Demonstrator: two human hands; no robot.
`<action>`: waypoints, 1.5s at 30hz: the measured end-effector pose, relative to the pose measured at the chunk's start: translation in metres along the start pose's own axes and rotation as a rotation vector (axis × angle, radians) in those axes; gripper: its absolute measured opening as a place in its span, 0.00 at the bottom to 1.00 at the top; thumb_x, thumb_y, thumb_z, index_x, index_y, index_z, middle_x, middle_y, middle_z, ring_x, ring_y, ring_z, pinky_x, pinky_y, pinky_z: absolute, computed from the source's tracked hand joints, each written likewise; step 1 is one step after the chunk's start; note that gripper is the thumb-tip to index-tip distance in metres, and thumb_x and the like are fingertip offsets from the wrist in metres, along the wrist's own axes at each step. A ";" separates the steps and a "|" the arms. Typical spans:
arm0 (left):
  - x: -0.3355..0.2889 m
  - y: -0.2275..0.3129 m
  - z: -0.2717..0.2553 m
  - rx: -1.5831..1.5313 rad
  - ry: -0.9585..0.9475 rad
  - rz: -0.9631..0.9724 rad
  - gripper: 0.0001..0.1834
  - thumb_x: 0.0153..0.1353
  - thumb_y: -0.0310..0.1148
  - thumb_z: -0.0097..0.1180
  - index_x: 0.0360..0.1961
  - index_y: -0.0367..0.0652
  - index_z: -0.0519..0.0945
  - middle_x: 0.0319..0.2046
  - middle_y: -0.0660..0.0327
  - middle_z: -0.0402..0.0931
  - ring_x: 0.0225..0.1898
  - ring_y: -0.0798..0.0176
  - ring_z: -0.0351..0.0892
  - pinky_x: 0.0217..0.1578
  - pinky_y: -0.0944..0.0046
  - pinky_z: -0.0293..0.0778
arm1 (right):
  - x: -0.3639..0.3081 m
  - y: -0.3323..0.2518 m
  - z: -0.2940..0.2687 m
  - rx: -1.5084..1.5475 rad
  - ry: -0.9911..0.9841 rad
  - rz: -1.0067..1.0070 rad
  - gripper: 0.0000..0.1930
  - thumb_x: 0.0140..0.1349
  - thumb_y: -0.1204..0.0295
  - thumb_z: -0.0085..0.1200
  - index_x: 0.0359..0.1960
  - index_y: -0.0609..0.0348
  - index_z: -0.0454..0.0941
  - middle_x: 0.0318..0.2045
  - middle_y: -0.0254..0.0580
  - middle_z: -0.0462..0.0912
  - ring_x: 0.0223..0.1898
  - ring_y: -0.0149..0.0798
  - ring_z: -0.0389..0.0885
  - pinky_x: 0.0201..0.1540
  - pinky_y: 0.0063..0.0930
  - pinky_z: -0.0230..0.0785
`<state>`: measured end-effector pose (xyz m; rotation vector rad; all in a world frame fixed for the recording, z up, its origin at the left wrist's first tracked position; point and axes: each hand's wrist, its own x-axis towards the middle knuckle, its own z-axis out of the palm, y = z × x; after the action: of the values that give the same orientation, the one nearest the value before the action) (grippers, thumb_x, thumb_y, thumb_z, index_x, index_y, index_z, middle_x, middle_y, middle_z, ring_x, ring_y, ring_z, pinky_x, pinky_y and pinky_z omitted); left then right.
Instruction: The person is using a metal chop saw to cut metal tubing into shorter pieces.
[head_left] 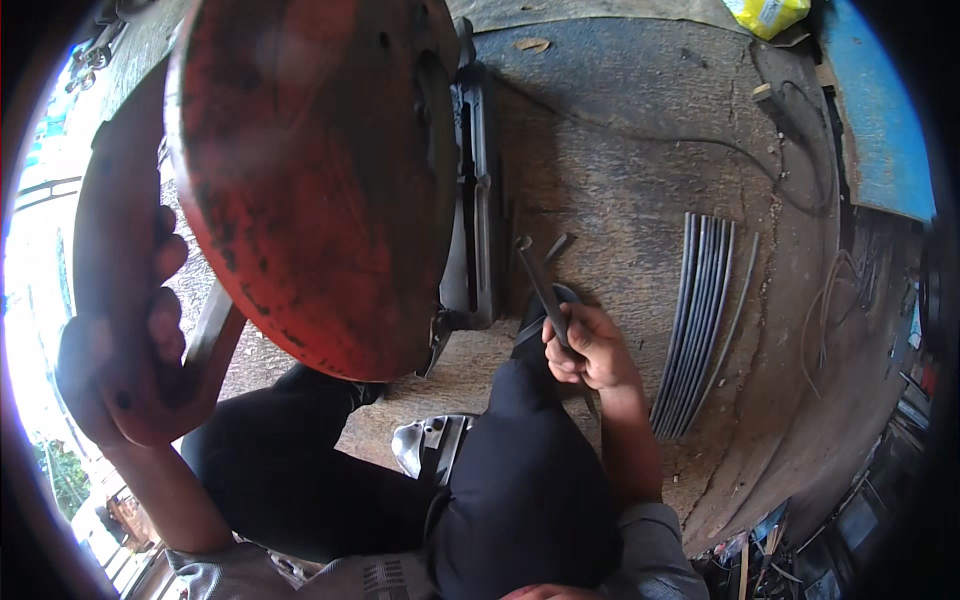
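A large cut-off saw with a worn, red round guard [300, 200] fills the upper left. My left hand [165, 322] is wrapped round its dull red handle [115, 220], with the fingertips showing along the inner edge. Right of the saw, my right hand [592, 350] is closed on a short dark metal bar [540, 280]. The bar tilts up and left, and its free end is rounded; its exact kind is unclear. Beside that end a small dark metal piece [560, 246] lies on the board. The saw's grey metal base [475, 200] shows right of the guard.
Several thin metal rods [690, 330] lie side by side on the worn wooden board [620, 180], with one rod [728, 330] slightly apart. A dark cable [690, 141] crosses the far side. A silver metal part [435, 445] lies between my legs. Scrap [770, 560] fills the lower right.
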<state>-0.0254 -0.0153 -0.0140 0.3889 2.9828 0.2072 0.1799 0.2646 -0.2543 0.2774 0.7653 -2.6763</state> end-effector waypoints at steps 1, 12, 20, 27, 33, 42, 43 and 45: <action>0.002 0.009 0.003 0.083 0.086 0.219 0.29 0.49 0.33 0.61 0.52 0.34 0.68 0.44 0.57 0.76 0.33 0.70 0.79 0.32 0.75 0.73 | 0.003 0.002 -0.003 0.000 -0.004 -0.004 0.17 0.65 0.60 0.44 0.37 0.66 0.69 0.14 0.33 0.65 0.11 0.22 0.58 0.13 0.16 0.55; 0.048 0.022 -0.002 0.416 -0.121 0.576 0.36 0.34 0.36 0.63 0.48 0.29 0.71 0.10 0.70 0.59 0.15 0.71 0.59 0.28 0.73 0.66 | 0.024 0.014 -0.019 -0.069 0.113 0.057 0.15 0.66 0.61 0.43 0.35 0.62 0.69 0.15 0.31 0.65 0.12 0.19 0.56 0.14 0.14 0.51; 0.048 0.030 0.003 0.421 -0.148 0.569 0.36 0.34 0.35 0.63 0.48 0.29 0.71 0.11 0.70 0.60 0.15 0.71 0.59 0.28 0.73 0.66 | 0.036 0.020 -0.016 -0.238 0.151 0.094 0.12 0.67 0.65 0.42 0.34 0.61 0.70 0.16 0.29 0.65 0.16 0.19 0.58 0.17 0.13 0.51; 0.046 0.025 0.002 0.429 -0.158 0.562 0.36 0.34 0.35 0.63 0.48 0.30 0.71 0.12 0.69 0.60 0.15 0.71 0.60 0.28 0.73 0.66 | 0.043 0.022 -0.014 -0.374 0.176 0.101 0.10 0.67 0.66 0.43 0.34 0.61 0.71 0.16 0.28 0.67 0.16 0.19 0.59 0.18 0.13 0.52; 0.045 0.025 0.001 0.436 -0.164 0.560 0.36 0.34 0.35 0.63 0.48 0.30 0.71 0.12 0.69 0.61 0.16 0.71 0.60 0.28 0.73 0.66 | 0.047 0.021 -0.011 -0.414 0.198 0.085 0.09 0.66 0.67 0.45 0.33 0.61 0.71 0.17 0.28 0.67 0.17 0.20 0.59 0.20 0.13 0.52; 0.045 0.036 0.006 0.442 -0.172 0.563 0.36 0.34 0.35 0.63 0.48 0.30 0.71 0.13 0.69 0.61 0.16 0.71 0.61 0.28 0.73 0.67 | 0.047 0.014 -0.011 -0.529 0.216 0.070 0.09 0.64 0.67 0.47 0.34 0.61 0.72 0.17 0.28 0.68 0.17 0.19 0.60 0.20 0.13 0.52; 0.045 0.038 0.006 0.443 -0.172 0.562 0.36 0.34 0.35 0.63 0.48 0.30 0.71 0.13 0.69 0.61 0.16 0.71 0.61 0.28 0.73 0.67 | 0.047 0.014 -0.011 -0.571 0.226 0.064 0.09 0.64 0.67 0.47 0.33 0.61 0.72 0.17 0.28 0.68 0.18 0.19 0.60 0.20 0.13 0.53; 0.045 0.042 0.007 0.445 -0.173 0.560 0.35 0.34 0.34 0.64 0.48 0.30 0.71 0.13 0.69 0.61 0.16 0.71 0.61 0.28 0.73 0.67 | 0.046 0.012 -0.011 -0.627 0.246 0.063 0.09 0.64 0.67 0.48 0.34 0.61 0.72 0.17 0.28 0.68 0.18 0.19 0.61 0.21 0.13 0.54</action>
<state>-0.0573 0.0373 -0.0195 1.2151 2.6544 -0.4275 0.1427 0.2486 -0.2824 0.4552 1.5805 -2.2197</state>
